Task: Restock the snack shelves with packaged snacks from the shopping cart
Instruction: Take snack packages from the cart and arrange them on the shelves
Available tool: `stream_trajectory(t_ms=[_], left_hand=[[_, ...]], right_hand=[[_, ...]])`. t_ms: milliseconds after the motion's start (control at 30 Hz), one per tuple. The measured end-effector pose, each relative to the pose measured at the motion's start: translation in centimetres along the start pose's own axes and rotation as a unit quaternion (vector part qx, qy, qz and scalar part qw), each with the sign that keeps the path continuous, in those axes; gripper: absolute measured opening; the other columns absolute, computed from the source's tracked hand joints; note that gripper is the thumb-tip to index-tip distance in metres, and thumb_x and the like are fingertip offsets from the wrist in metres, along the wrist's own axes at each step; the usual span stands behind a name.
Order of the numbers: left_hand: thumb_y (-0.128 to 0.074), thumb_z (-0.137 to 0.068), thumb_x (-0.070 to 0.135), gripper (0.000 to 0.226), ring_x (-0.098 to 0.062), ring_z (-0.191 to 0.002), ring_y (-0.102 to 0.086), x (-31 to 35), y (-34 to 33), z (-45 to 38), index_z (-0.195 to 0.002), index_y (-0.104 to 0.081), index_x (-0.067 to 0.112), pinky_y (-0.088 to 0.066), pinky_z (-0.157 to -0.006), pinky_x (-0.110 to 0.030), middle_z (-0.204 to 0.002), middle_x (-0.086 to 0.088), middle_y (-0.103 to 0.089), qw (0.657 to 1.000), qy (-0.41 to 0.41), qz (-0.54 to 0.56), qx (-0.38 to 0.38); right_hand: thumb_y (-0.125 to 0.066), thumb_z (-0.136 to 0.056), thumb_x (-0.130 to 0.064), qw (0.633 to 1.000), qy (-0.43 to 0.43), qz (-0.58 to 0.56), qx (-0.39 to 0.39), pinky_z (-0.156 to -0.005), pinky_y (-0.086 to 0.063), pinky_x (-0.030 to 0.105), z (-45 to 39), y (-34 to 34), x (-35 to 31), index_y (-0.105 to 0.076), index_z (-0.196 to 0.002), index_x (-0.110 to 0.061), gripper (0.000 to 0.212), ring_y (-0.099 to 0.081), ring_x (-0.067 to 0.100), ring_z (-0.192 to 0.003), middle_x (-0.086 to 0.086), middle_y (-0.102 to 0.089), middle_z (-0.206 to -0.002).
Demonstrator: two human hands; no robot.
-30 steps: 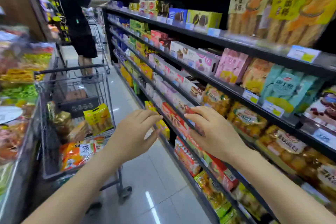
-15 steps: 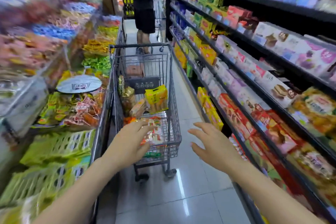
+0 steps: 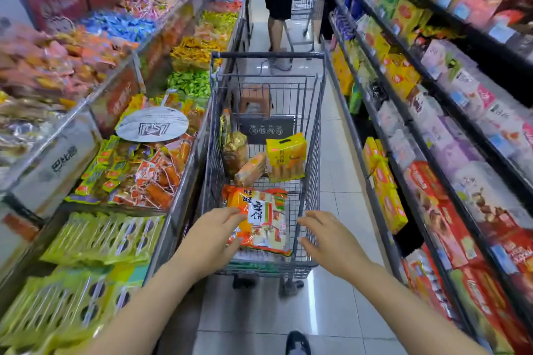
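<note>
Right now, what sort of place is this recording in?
A supermarket snack aisle, most likely: stocked shelves with price tags on the right, open bins of wrapped snacks on the left, and a wire cart holding snack packs in the middle.

A second ago the right hand [image 3: 327,238] lay against the red boxes on the snack shelves [image 3: 432,153] at 3 o'clock; it has since come off them and swung over to the shopping cart [image 3: 266,72], now hovering with spread fingers just beside the near right rim. The left hand [image 3: 215,235] has travelled forward too, from mid-air beside the cart to the orange rice cracker bag [image 3: 261,220] at 12 o'clock, its fingers now touching the bag's left edge (thumb underneath, whether it grips is unclear). The view has turned from the shelves to face the cart squarely down the aisle.
</note>
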State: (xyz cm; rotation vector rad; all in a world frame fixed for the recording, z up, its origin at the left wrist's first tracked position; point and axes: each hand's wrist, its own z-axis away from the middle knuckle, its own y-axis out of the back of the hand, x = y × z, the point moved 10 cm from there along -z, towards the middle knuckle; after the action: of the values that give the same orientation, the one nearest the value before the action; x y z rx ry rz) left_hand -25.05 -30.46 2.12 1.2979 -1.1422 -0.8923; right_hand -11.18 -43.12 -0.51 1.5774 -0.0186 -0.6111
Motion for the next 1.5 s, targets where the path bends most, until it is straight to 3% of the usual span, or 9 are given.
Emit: stream_trajectory(t_ms=[267, 433, 700, 867, 1067, 1233, 1367, 1500], left_hand=[[-0.064, -0.086, 0.036, 0.048, -0.023, -0.111, -0.061, -5.4, -4.9, -4.6, -0.13, -0.059, 0.016, -0.049, -0.095, -0.034, -0.125, -0.003, -0.062, 0.994, 0.074, 0.05, -0.057], [-0.053, -0.096, 0.036, 0.053, -0.02, -0.131, -0.044, -9.3, -8.1, -7.2, -0.145, -0.042, 0.019, -0.034, -0.109, -0.031, -0.145, 0.001, -0.045, 0.985, 0.1, 0.083, -0.11], [-0.047, -0.097, 0.044, 0.062, -0.018, -0.13, -0.041, -15.9, -15.0, -10.3, -0.15, -0.027, 0.021, -0.039, -0.104, -0.032, -0.146, 0.001, -0.039, 0.959, 0.144, 0.125, -0.212], [-0.048, -0.097, 0.044, 0.064, -0.022, -0.133, -0.04, -18.4, -20.3, -11.1, -0.151, -0.026, 0.019, -0.039, -0.105, -0.036, -0.146, -0.002, -0.039, 0.938, 0.16, 0.146, -0.271], [-0.052, -0.095, 0.039, 0.067, -0.027, -0.133, -0.039, -20.0, -27.5, -11.2, -0.151, -0.025, 0.015, -0.038, -0.105, -0.041, -0.145, -0.008, -0.039, 0.894, 0.237, 0.194, -0.328], [-0.053, -0.095, 0.035, 0.062, -0.027, -0.131, -0.036, -21.2, -32.6, -11.1, -0.148, -0.029, 0.012, -0.038, -0.105, -0.04, -0.143, -0.01, -0.039, 0.879, 0.296, 0.193, -0.32], [-0.053, -0.095, 0.035, 0.07, -0.028, -0.146, -0.015, -22.4, -36.1, -10.0, -0.153, -0.018, 0.015, -0.024, -0.116, -0.04, -0.16, -0.007, -0.014, 0.851, 0.371, 0.212, -0.305], [-0.057, -0.094, 0.036, 0.084, -0.025, -0.148, -0.011, -22.3, -38.4, -8.5, -0.154, 0.002, 0.031, -0.03, -0.111, -0.041, -0.162, 0.002, 0.006, 0.812, 0.445, 0.27, -0.264]], right_hand=[[-0.046, -0.097, -0.033, 0.996, 0.011, 0.012, -0.089, -0.104, -0.032, 0.026, -7.5, -3.0, 3.3, -0.042, -0.141, -0.022, 0.045, -0.037, 0.017, -0.129, -0.003, -0.045, -0.139], [-0.046, -0.097, -0.035, 0.993, -0.004, 0.011, -0.12, -0.107, -0.031, 0.028, -11.6, -5.1, 4.4, -0.034, -0.146, -0.024, 0.051, -0.036, 0.017, -0.132, -0.003, -0.042, -0.143], [-0.045, -0.099, -0.035, 0.977, -0.103, -0.019, -0.186, -0.11, -0.031, 0.031, -15.5, -10.6, 7.3, -0.024, -0.15, -0.025, 0.057, -0.035, 0.02, -0.134, 0.001, -0.041, -0.146], [-0.045, -0.098, -0.032, 0.961, -0.161, -0.038, -0.222, -0.108, -0.034, 0.033, -17.0, -14.7, 9.4, -0.027, -0.149, -0.02, 0.055, -0.035, 0.023, -0.135, 0.006, -0.04, -0.147], [-0.048, -0.097, -0.03, 0.941, -0.198, -0.072, -0.265, -0.106, -0.037, 0.035, -18.8, -20.7, 11.6, -0.028, -0.148, -0.019, 0.056, -0.039, 0.023, -0.131, 0.006, -0.043, -0.144], [-0.049, -0.097, -0.028, 0.92, -0.251, -0.1, -0.285, -0.107, -0.034, 0.033, -19.1, -26.1, 14.7, -0.029, -0.149, -0.017, 0.057, -0.039, 0.024, -0.131, 0.008, -0.044, -0.143], [-0.054, -0.095, -0.026, 0.896, -0.313, -0.146, -0.279, -0.103, -0.038, 0.032, -18.8, -30.3, 16.9, -0.029, -0.147, -0.016, 0.058, -0.043, 0.025, -0.129, 0.009, -0.045, -0.142], [-0.072, -0.08, -0.035, 0.839, -0.396, -0.262, -0.266, -0.097, -0.047, 0.034, -17.4, -35.3, 17.8, -0.026, -0.147, -0.027, 0.081, -0.057, 0.02, -0.113, -0.003, -0.049, -0.134]])
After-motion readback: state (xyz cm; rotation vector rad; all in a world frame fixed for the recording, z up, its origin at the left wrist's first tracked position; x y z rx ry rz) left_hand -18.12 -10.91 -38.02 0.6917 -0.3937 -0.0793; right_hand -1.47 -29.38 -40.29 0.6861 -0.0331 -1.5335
